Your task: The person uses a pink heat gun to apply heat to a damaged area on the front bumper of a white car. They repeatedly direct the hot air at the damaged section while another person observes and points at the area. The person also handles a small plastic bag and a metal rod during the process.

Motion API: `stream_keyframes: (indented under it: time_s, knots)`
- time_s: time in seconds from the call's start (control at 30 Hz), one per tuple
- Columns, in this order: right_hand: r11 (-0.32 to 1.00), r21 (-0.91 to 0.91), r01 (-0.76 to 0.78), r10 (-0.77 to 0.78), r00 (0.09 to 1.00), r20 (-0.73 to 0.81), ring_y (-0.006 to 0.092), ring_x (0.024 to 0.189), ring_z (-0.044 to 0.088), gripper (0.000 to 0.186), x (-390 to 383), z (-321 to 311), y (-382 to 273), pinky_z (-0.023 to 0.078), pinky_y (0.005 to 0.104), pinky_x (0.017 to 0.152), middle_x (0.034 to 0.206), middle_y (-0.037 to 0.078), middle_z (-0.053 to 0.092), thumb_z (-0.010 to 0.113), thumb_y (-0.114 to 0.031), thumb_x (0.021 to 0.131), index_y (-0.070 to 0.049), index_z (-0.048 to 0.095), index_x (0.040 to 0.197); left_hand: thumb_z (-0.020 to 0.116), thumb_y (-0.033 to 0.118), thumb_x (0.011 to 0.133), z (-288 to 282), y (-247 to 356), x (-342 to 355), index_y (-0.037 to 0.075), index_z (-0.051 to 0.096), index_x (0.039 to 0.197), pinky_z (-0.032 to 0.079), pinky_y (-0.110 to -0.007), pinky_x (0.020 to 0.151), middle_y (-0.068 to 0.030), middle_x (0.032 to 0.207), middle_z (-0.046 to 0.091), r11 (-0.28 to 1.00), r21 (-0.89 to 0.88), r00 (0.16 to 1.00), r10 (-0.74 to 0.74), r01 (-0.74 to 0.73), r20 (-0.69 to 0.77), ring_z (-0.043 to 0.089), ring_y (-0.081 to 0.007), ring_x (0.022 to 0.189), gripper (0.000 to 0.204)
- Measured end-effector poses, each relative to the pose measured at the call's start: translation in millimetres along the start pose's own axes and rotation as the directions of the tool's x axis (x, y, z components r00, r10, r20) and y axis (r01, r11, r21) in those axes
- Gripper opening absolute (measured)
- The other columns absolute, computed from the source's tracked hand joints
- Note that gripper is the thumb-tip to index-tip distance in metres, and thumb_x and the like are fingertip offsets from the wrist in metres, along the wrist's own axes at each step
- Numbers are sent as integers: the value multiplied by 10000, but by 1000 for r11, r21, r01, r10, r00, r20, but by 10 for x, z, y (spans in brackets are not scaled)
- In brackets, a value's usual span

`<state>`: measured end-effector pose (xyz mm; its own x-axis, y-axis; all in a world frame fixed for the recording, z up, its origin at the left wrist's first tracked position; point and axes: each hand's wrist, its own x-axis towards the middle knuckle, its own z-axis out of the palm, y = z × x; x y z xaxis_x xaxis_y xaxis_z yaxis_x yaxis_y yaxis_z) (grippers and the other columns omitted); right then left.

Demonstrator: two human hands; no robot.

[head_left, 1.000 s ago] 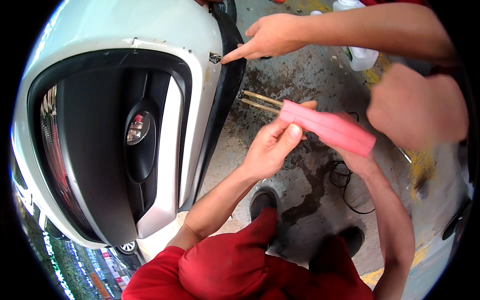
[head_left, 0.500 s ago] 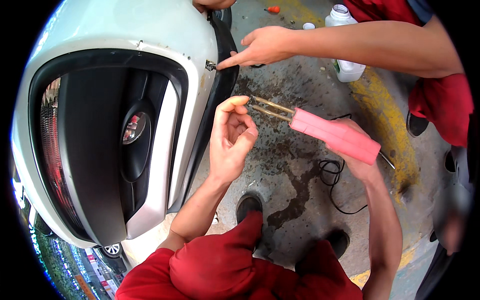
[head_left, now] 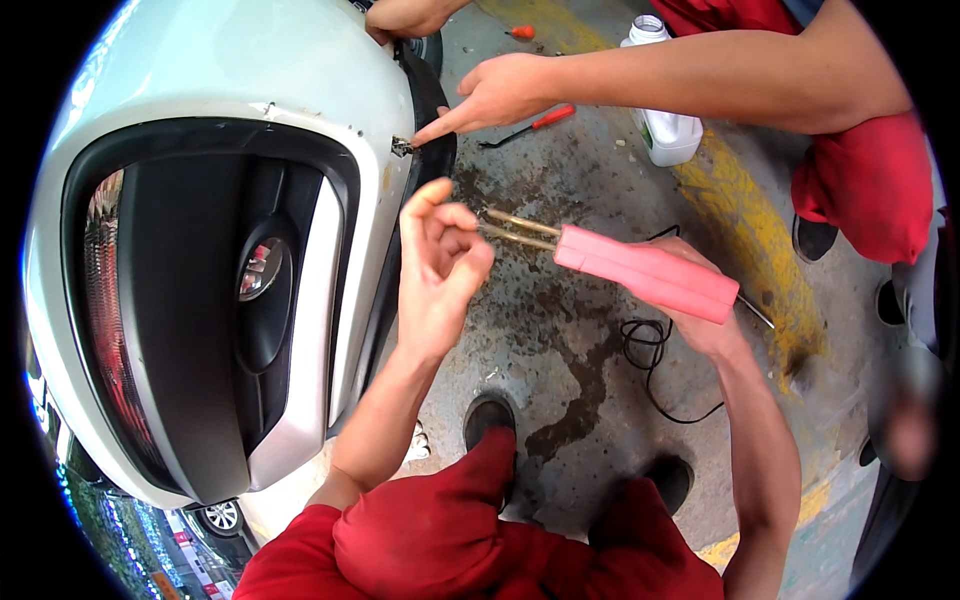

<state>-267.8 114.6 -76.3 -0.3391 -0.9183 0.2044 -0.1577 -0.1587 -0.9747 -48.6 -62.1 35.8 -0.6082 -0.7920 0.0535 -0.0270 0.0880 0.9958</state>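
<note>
Clearly, bare fingers and bare prongs should be kept apart

A pink, gun-shaped handle (head_left: 645, 272) with two slim brass-coloured metal prongs (head_left: 525, 222) is held up over the stained concrete floor, to the right of the white painted car bumper (head_left: 250, 75). It is grasped by the right hand (head_left: 697, 328), mostly hidden behind it. By the left hand (head_left: 437, 265) nothing is seen to be gripped: its fingers are loosely curled, the thumb apart, and one fingertip lies right by the prong tips; whether contact is made cannot be told.

The handle is best steadied from the rear, and the tips should be checked by eye, since heat cannot be ruled out. A chipped, dark-edged hole (head_left: 402, 147) in the bumper is being pointed at by a co-worker's hand (head_left: 497, 88), so the prongs should not be swung that way while that finger is there. The loosely coiled black cord (head_left: 655, 352) on the floor should be given slack and not be stepped on.
</note>
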Motion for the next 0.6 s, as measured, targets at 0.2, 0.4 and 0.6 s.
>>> stream_keyframes:
  time_s: [0.2,0.4,0.6]
  knots:
    - [989,78,-126,130,991,-41,183,1082,609,357,-45,-47,-127,494,326,939,1135,65,641,792,-77,869,-25,663,1198,755,121,905,-99,55,89,88,94,1607,500,-240,631,-97,1123,562,988,138,996,-68,75,-56,588,-113,758,964]
    - [999,4,-47,47,999,-13,179,1040,626,363,-22,-115,-64,513,321,909,1104,70,654,800,-88,874,-32,663,1205,745,203,937,-84,109,54,40,523,1414,444,-217,614,-12,1029,611,974,137,982,-167,178,-86,569,-74,748,551]
    - [991,128,-49,55,998,-42,189,1129,650,435,72,-48,77,515,340,990,1187,71,697,825,-158,867,-35,658,1249,719,177,951,318,172,-1043,57,636,1183,515,-267,783,-16,1039,639,920,298,729,-385,254,566,625,-117,866,274]
